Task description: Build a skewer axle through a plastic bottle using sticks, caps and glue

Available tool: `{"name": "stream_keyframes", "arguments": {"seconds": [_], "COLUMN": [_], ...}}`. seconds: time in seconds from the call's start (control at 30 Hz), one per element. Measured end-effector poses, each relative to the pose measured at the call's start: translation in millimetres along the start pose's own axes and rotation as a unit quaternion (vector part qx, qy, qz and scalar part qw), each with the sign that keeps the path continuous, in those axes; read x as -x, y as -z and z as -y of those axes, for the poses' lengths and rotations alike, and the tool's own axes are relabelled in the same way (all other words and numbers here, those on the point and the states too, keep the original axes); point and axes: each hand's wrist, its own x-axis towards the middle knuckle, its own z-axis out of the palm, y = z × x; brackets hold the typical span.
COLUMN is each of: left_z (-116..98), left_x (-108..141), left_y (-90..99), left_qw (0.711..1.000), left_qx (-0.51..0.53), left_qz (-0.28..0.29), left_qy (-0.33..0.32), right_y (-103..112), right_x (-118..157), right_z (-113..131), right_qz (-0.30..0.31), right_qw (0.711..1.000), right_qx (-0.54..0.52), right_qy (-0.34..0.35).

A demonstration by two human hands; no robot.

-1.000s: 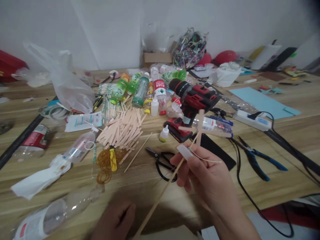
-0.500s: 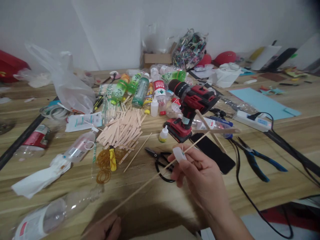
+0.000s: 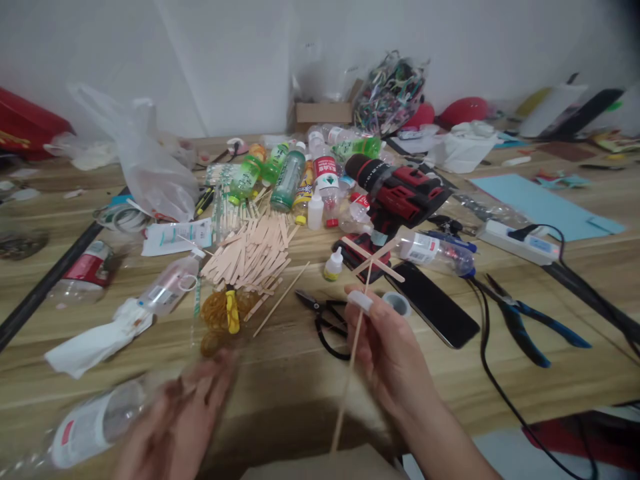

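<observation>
A clear plastic bottle with a white label [image 3: 83, 433] lies left of the left hand; the left hand [image 3: 187, 407] is blurred, its fingers seemingly stretched out and loosely parted, with nothing visible in its hold; tan rubber bands [image 3: 213, 310] lie just beyond those fingertips; black-handled metal scissors [image 3: 325, 327] rest between the hands, near the right one; the right hand [image 3: 390, 353] pinches, thumb against curled fingers, a long thin pale wooden stick [image 3: 345, 390] and a small white strip [image 3: 360, 301] against it; two flat pale wooden strips, crossed [image 3: 371, 259], sit at the stick's top, beyond the fingers; the piece should be very light, stiff but easily snapped, its crossed joint probably weakest; the shaft by the white strip looks the safest hold; a black smartphone [image 3: 435, 303] lies right of that hand.
</observation>
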Motion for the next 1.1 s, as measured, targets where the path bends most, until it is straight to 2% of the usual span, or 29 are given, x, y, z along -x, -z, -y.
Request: {"name": "stream_keyframes", "arguments": {"seconds": [0.07,0.1,0.17,0.2,0.27,0.33,0.4,0.47,0.5,0.57,0.7,0.83,0.93,1.1], "left_z": [-18.4,-25.6,-34.4,-36.0,-35.2,-31.9,-28.7,-26.5,-25.6,-23.3,-15.9,-7.5,-3.2,0.0], "left_x": [1.7,2.4,3.5,4.0,5.2,6.8,8.6,10.5,11.5,14.3,22.2,28.5,30.6,34.0], "left_y": [-18.1,-26.8,-42.7,-49.5,-60.5,-67.5,-70.5,-70.5,-69.9,-68.0,-64.1,-61.0,-59.0,-58.0], "left_qw": [0.996,0.995,0.982,0.955,0.927,0.853,0.782,0.739,0.728,0.725,0.733,0.727,0.717,0.706], "left_qx": [0.088,0.085,-0.049,-0.167,-0.256,-0.396,-0.464,-0.486,-0.495,-0.518,-0.532,-0.545,-0.563,-0.577], "left_qz": [0.006,0.041,0.144,0.201,0.228,0.287,0.387,0.457,0.468,0.446,0.395,0.382,0.367,0.348], "left_qy": [-0.026,-0.044,-0.110,-0.141,-0.152,-0.180,-0.154,-0.098,-0.079,-0.084,-0.150,-0.168,-0.186,-0.216], "right_y": [1.5,1.7,1.4,0.9,-0.5,-2.1,-3.1,-3.3,-3.2,-2.7,-3.0,-5.0,-6.4,-8.3], "right_x": [-0.6,-0.3,1.9,3.6,7.8,11.8,14.8,16.5,16.9,17.3,19.2,23.5,25.7,28.5], "right_z": [-9.8,-14.6,-22.6,-25.2,-26.9,-25.2,-22.8,-22.0,-22.3,-23.8,-25.7,-26.3,-28.3,-31.1], "right_qz": [0.009,0.015,0.032,0.041,0.060,0.073,0.087,0.105,0.114,0.123,0.112,0.137,0.126,0.110], "right_qw": [1.000,0.999,0.997,0.996,0.993,0.989,0.986,0.980,0.977,0.974,0.978,0.981,0.986,0.988], "right_qx": [0.026,0.040,0.069,0.082,0.105,0.124,0.143,0.166,0.175,0.183,0.170,0.136,0.113,0.106], "right_qy": [0.003,0.004,0.005,0.007,0.012,0.015,0.021,0.034,0.042,0.053,0.052,0.016,-0.009,0.000]}}
